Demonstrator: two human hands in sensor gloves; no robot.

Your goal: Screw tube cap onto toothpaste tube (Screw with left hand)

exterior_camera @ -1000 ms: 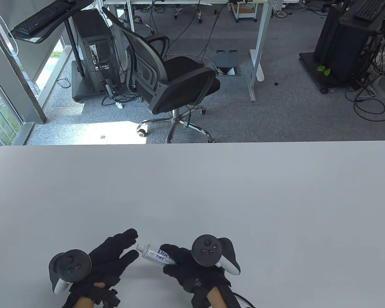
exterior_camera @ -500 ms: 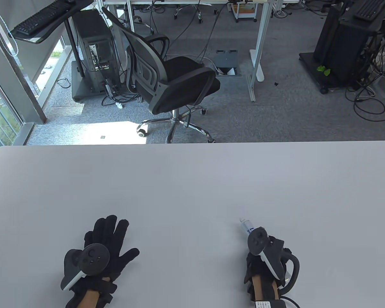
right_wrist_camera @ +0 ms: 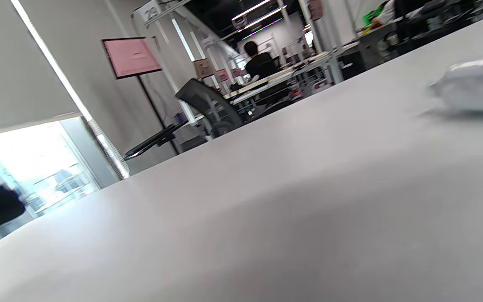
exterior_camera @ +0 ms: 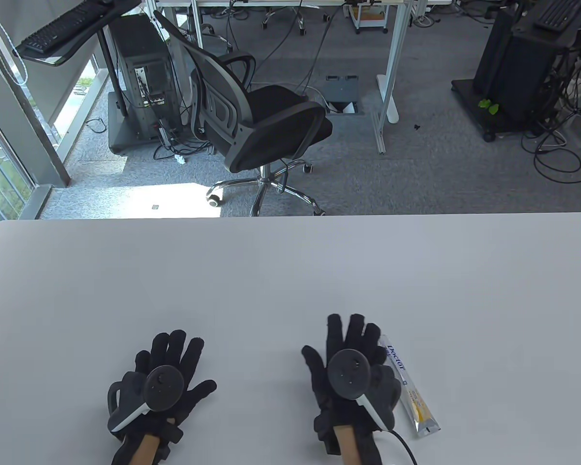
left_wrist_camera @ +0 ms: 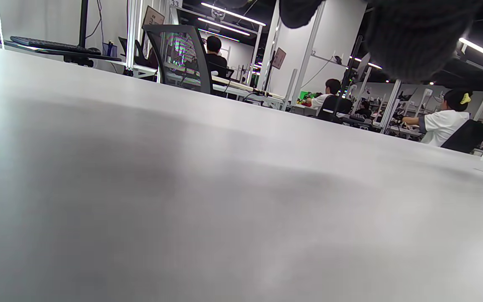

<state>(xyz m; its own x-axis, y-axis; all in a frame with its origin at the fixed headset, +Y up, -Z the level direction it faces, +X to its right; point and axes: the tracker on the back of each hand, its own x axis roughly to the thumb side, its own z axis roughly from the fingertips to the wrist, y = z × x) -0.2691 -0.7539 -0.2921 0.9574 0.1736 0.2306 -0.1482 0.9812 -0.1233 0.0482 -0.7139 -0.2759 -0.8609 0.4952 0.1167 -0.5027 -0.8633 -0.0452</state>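
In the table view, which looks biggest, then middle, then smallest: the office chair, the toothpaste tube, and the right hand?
1. Office chair: clearly largest, though it stands farther from the camera.
2. Right hand, flat on the table.
3. Toothpaste tube: about as long as the hand but much thinner, with its top end hidden behind the fingers.

The surface [exterior_camera: 290,271] lies open across the whole upper and middle band of the table view, from its far edge down toward both hands. The left hand [exterior_camera: 162,382] lies flat with fingers spread at lower left, the right hand [exterior_camera: 351,370] likewise at lower centre; bare surface runs between them. The toothpaste tube [exterior_camera: 409,387] lies just beside the right hand's outer edge, its upper end hidden behind the fingers, blocking a sideways sweep there. To the tube's right the surface runs bare to the frame's edge.
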